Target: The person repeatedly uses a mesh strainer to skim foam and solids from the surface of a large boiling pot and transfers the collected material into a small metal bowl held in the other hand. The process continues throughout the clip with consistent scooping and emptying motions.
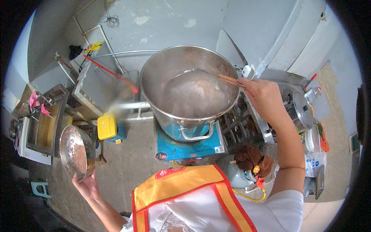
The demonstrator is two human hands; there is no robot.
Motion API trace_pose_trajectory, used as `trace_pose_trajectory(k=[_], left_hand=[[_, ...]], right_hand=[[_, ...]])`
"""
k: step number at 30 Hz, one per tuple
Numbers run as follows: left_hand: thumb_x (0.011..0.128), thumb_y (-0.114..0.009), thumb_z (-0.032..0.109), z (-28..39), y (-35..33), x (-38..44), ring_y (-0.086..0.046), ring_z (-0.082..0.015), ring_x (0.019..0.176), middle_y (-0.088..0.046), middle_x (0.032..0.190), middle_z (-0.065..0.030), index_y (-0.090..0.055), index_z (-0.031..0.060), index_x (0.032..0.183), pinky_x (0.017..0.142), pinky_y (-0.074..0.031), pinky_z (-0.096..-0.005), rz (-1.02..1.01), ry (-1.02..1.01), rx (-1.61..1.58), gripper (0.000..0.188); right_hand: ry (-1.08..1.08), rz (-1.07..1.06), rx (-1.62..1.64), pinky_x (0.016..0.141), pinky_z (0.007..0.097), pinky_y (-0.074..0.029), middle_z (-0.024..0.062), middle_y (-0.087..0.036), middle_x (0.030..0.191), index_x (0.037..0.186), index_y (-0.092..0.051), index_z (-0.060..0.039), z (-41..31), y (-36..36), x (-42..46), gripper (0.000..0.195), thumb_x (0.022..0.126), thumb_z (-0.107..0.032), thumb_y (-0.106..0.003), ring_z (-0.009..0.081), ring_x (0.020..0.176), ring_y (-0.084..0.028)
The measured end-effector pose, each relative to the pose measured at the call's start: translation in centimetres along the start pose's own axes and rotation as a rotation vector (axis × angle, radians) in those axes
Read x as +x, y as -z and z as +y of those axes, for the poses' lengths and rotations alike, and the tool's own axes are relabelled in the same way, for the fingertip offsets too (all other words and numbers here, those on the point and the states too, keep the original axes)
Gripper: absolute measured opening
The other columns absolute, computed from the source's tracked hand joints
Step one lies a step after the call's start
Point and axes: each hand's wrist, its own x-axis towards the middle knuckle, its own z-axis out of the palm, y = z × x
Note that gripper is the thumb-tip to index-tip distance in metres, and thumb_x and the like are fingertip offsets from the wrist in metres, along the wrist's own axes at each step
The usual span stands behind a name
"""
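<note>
My right hand point(261, 97) grips the wooden handle point(230, 81) of a metal utensil, apparently a skimmer, over a tall stainless steel stockpot point(162, 111). The utensil's head reaches down into the pot, where steam blurs it. Cloudy liquid with pale froth point(205, 90) shows inside. Off to the left, my left hand point(87, 184) holds a stainless steel bowl point(69, 136) by its lower rim. The bowl is tilted, and brownish, foamy residue coats its inside. Under the pot is a blue gas stove point(188, 149).
Right of the pot stands a black-grated burner range point(240, 121), with a lidded pot point(303, 108) beyond. A gas cylinder point(237, 174) bears a brown cloth point(252, 158). Leftward are a yellow-lidded box point(107, 126), a red-handled stick point(104, 70), a sink point(47, 124) and a stool point(41, 190).
</note>
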Motion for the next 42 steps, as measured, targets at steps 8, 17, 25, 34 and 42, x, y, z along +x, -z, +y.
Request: trace_pose_trajectory(k=[8, 17, 25, 34, 42], left_hand=[[0.073, -0.049, 0.015, 0.2, -1.3, -0.9, -0.041, -0.0335, 0.101, -0.033, 0.118, -0.0174, -0.026, 0.0007, 0.117, 0.078, -0.042, -0.0467, 0.059, -0.055, 0.069, 0.052], [0.071, -0.050, 0.014, 0.1, -2.7, -2.1, -0.036, -0.0358, 0.105, -0.031, 0.120, -0.0170, -0.024, 0.0029, 0.120, 0.082, -0.038, -0.0509, 0.086, -0.051, 0.056, 0.056], [0.070, -0.053, 0.014, 0.3, -3.8, -3.8, -0.036, -0.0360, 0.105, -0.031, 0.120, -0.0168, -0.024, 0.0036, 0.120, 0.081, -0.037, -0.0521, 0.112, -0.097, 0.023, 0.059], [0.071, -0.052, 0.013, 0.4, -3.4, -3.8, -0.034, -0.0347, 0.107, -0.030, 0.121, -0.0156, -0.023, 0.0058, 0.121, 0.086, -0.031, -0.0537, 0.132, -0.104, 0.053, 0.059], [0.070, -0.051, 0.011, -1.3, -6.3, -2.7, -0.030, -0.0341, 0.111, -0.029, 0.122, -0.0164, -0.024, 0.0041, 0.121, 0.089, -0.027, -0.0545, 0.086, -0.060, 0.072, 0.059]], right_hand=[[0.168, 0.073, 0.100, 0.047, 0.0338, -0.041, 0.0096, -0.049, 0.058, 0.094, -0.051, -0.0030, -0.7, -1.9, 0.6, 0.029, 0.065, -0.004, -0.049, 0.0252, 0.054, -0.051], [0.465, -0.156, -0.010, 0.045, 0.0314, -0.042, 0.0106, -0.051, 0.053, 0.090, -0.049, 0.0063, -1.2, -4.8, 3.7, 0.024, 0.068, -0.004, -0.046, 0.0220, 0.052, -0.055], [0.505, -0.119, 0.019, 0.042, 0.0301, -0.042, 0.0096, -0.052, 0.052, 0.089, -0.050, 0.0055, -0.9, -10.5, 4.8, 0.024, 0.067, -0.005, -0.047, 0.0207, 0.049, -0.055], [0.156, 0.085, 0.192, 0.049, 0.0321, -0.042, 0.0092, -0.052, 0.066, 0.090, -0.052, -0.0043, 4.2, -7.8, 2.2, 0.023, 0.067, -0.003, -0.047, 0.0242, 0.059, -0.052], [-0.232, 0.297, 0.347, 0.054, 0.0307, -0.042, 0.0110, -0.055, 0.072, 0.091, -0.053, -0.0069, 6.7, -7.6, -3.3, 0.023, 0.068, -0.005, -0.054, 0.0260, 0.062, -0.054]])
